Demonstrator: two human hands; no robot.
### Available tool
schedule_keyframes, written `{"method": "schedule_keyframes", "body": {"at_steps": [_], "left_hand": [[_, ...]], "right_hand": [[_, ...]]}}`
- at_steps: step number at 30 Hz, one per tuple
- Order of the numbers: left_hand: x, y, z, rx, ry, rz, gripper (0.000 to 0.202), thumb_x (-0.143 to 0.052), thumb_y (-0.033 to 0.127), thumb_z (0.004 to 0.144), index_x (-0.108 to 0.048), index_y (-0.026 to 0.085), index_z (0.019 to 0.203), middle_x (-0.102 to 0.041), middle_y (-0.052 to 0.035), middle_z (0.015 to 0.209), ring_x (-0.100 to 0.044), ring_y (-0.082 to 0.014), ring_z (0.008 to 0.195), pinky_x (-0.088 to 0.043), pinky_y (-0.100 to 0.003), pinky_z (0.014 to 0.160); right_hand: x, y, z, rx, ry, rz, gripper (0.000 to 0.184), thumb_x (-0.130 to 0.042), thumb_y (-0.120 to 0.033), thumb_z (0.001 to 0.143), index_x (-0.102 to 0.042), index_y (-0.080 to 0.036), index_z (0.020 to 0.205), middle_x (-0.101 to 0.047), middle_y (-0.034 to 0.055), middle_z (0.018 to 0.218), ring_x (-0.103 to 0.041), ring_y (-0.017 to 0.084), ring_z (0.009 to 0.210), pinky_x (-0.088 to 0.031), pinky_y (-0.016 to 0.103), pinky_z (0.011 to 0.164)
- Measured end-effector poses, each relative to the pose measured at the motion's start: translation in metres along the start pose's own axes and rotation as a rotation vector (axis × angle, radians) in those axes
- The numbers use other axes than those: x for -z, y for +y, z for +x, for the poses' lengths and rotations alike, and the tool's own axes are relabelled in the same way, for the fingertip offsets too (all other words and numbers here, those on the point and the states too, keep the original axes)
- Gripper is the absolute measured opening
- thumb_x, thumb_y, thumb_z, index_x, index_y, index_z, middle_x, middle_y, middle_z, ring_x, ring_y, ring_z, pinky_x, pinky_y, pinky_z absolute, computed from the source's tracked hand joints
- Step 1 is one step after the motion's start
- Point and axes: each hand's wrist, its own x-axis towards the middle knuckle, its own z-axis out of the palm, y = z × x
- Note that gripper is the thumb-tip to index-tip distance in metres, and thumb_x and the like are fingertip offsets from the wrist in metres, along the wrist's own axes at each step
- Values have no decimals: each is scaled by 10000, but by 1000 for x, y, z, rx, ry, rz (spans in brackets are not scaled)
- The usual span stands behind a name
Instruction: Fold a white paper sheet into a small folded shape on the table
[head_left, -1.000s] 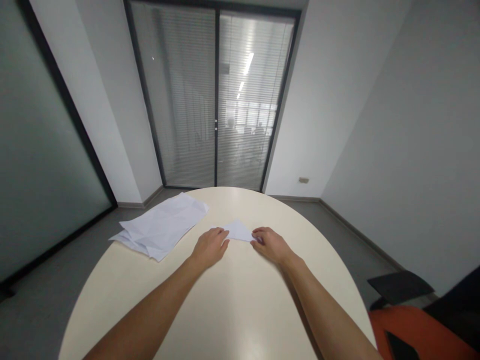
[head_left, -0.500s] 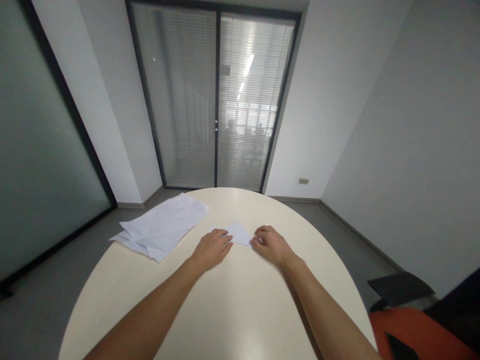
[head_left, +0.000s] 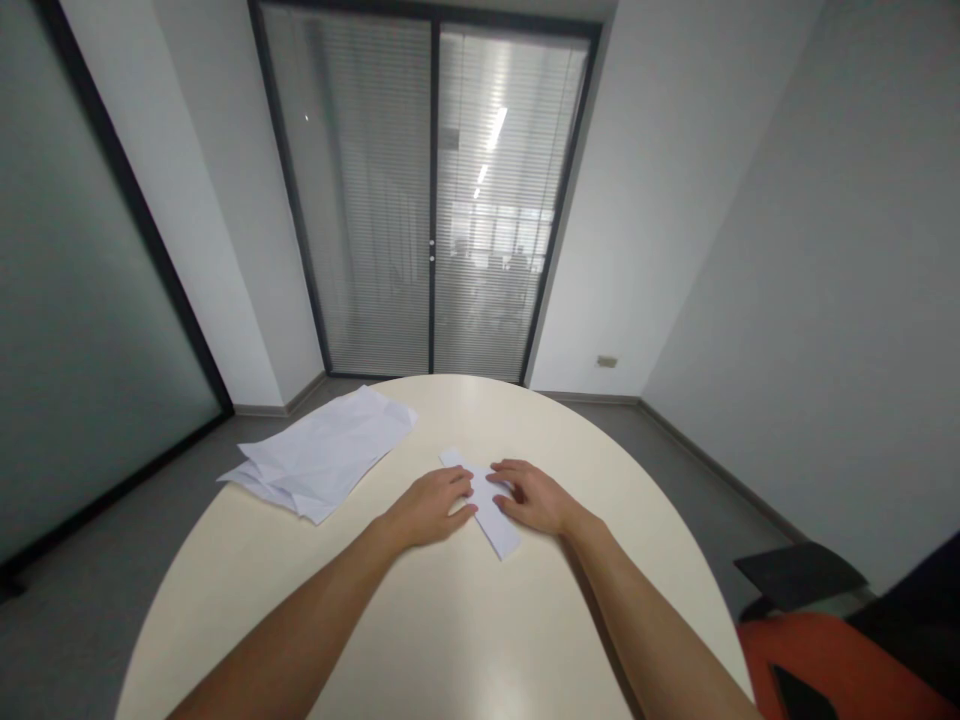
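A narrow folded strip of white paper (head_left: 491, 520) lies on the round cream table (head_left: 420, 640), running from far left to near right. My left hand (head_left: 433, 505) rests on its left side, fingers stretched flat on the paper. My right hand (head_left: 529, 497) lies on its right side, fingers extended and pressing the strip down. Both hands touch the paper near its middle; its two ends stick out beyond them.
A loose stack of crumpled white sheets (head_left: 322, 452) lies on the table's far left. An orange and black chair (head_left: 840, 640) stands at the lower right. Glass doors with blinds (head_left: 431, 200) are behind the table.
The paper was a triangle between my hands; now it is a long narrow strip nearer me. Both hands moved closer together and towards me, lying flat on it.
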Motion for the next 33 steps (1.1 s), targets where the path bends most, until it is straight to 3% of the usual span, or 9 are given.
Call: {"method": "schedule_keyframes", "body": {"at_steps": [7, 14, 17, 21, 27, 33], "left_hand": [[-5, -3, 3, -24, 29, 47, 214, -477, 180, 964, -686, 187, 1013, -678, -77, 1171, -593, -219, 1122, -463, -385, 991], [1, 7, 1, -72, -9, 67, 257, -576, 386, 931, -681, 204, 1080, -673, -89, 1201, -597, -245, 1141, -408, -421, 1051], [3, 12, 1, -42, -19, 95, 298, -538, 422, 948, -672, 203, 1100, -662, -90, 1234, -580, -251, 1169, -380, -441, 1065], [5, 19, 3, 20, -17, 144, 339, -467, 429, 977, -668, 196, 1119, -656, -98, 1212, -560, -265, 1147, -413, -431, 981], [9, 27, 5, 81, -61, 222, 431, -555, 554, 895, -683, 171, 1044, -666, -129, 1096, -577, -297, 1047, -421, -439, 918], [3, 28, 7, 79, -83, 297, 332, -524, 433, 938, -672, 163, 1062, -680, -127, 1093, -585, -296, 1066, -439, -429, 916]], "right_hand": [[0, 4, 1, -46, 13, 62, 373, -578, -170, 804, -749, -192, 1136, -699, 112, 1219, -645, 246, 1079, -510, 354, 927], [4, 6, 0, -90, 12, 89, 316, -599, -177, 788, -780, -211, 1046, -743, 63, 941, -647, 183, 774, -514, 287, 763], [4, 7, 0, -83, 19, 82, 296, -606, -181, 786, -790, -211, 1016, -742, 65, 939, -651, 191, 821, -506, 292, 804], [3, 7, 0, -109, 17, 109, 267, -618, -185, 779, -800, -209, 973, -738, 69, 937, -656, 186, 806, -510, 279, 773], [1, 10, -1, -120, -10, 158, 221, -682, -220, 754, -804, -215, 939, -719, 64, 968, -636, 147, 712, -506, 257, 694], [1, 11, 0, -80, -17, 157, 228, -708, -247, 763, -802, -227, 970, -714, 60, 974, -621, 142, 710, -493, 256, 689]]}}
